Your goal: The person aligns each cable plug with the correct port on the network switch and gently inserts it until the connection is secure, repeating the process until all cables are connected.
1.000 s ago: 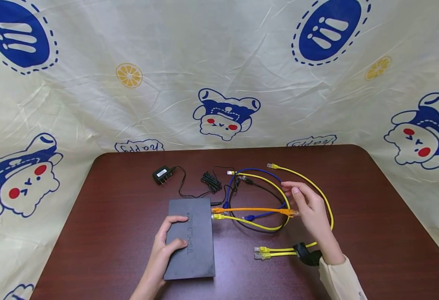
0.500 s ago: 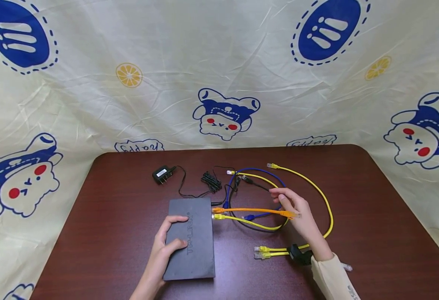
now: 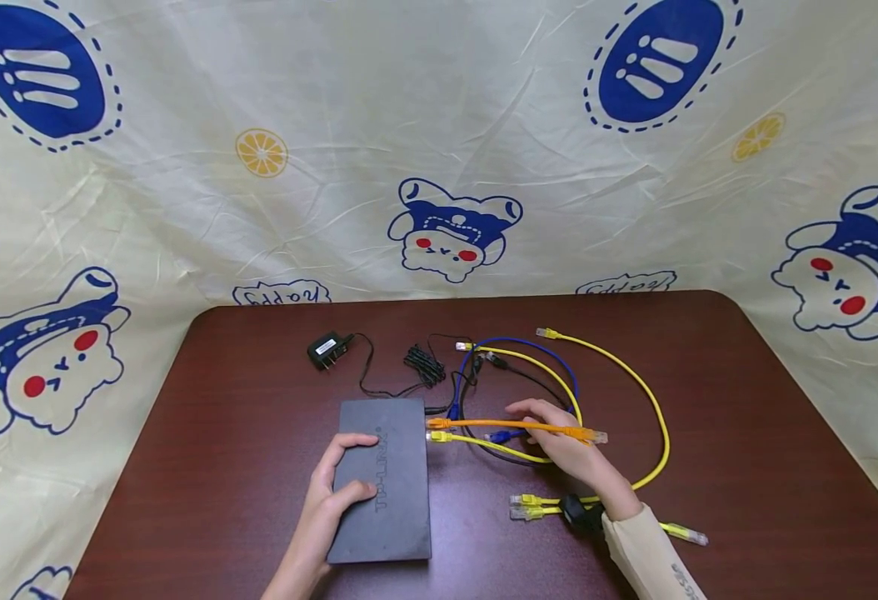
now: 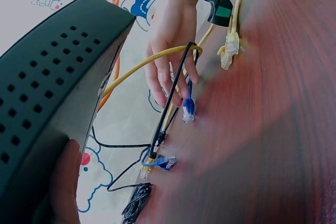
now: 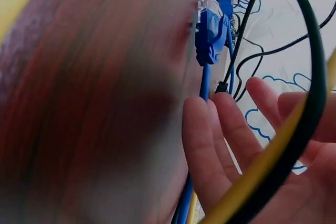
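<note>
My left hand point(image 3: 317, 508) grips a dark grey TP-LINK box point(image 3: 401, 533) by its left side, thumb and a finger on top. An orange network cable point(image 3: 499, 423) and a yellow network cable point(image 3: 476, 442) run from the box's right side. My right hand point(image 3: 577, 462) reaches in among the cables, below the orange one, its fingers loosely extended. A blue network cable plug point(image 5: 209, 32) lies just beyond its fingertips point(image 5: 197, 111) in the right wrist view. Yellow and black cables cross in front of that palm. Whether the fingertips touch the blue cable, I cannot tell.
A black power adapter point(image 3: 327, 350) and its bundled cord point(image 3: 424, 365) lie behind the box. A long yellow cable point(image 3: 652, 400) curves along the right. Its neighbouring yellow plugs point(image 3: 532, 507) lie near the front. A black wrist camera point(image 3: 581, 515) sits at my right wrist.
My right hand has moved left and toward me, from the right of the cable loops to beneath the orange cable near the blue plug. The left hand keeps its grip on the box.
</note>
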Tool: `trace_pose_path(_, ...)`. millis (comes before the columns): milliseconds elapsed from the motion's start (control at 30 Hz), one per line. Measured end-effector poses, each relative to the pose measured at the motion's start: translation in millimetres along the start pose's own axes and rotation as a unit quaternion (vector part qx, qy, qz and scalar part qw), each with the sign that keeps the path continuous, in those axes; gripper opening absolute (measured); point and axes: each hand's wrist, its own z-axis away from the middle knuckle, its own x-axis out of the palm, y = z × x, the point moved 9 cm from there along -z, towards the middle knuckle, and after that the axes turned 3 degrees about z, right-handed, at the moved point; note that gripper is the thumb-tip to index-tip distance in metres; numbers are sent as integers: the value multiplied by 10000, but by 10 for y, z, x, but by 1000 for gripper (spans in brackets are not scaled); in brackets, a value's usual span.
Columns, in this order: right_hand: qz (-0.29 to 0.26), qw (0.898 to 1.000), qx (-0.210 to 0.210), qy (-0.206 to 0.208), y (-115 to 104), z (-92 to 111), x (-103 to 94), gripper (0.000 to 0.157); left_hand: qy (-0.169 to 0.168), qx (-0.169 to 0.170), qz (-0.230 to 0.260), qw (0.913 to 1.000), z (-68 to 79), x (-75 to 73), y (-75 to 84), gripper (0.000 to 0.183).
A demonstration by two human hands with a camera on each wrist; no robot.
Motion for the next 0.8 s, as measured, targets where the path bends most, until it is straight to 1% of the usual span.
trace_pose_path(133,358,9993,-94,83,-14,-13,7,25,-21,3,32,10000,4,15,-2,53)
trace_pose_path(233,695,9970,-165,280,-15,-14,-6,27,-29,-17,23,10000,4,19,-11,52)
trace_pose_path(300,753,9960,-202,431,-13,-5,-24,26,-23,-48,16,10000,2,16,-23,52)
trace_pose_path(400,619,9957,-220,649,-15,13,-65,23,-7,-99,5,10000,0,12,-43,52)
trace_pose_path(533,241,9946,-288,965,-65,41,-153,22,-5,-128,-15,9999,0,15,-55,53)
trace_pose_path(600,82,9929,-387,1124,-106,56,-203,23,-15,-135,-15,9999,-1,20,-55,53)
trace_pose_path(700,57,9895,-517,1348,-154,77,-279,25,-24,-137,-32,9999,-4,24,-53,53)
trace_pose_path(800,185,9856,-673,1539,-207,98,-357,25,-33,-111,-74,9999,-7,28,-41,52)
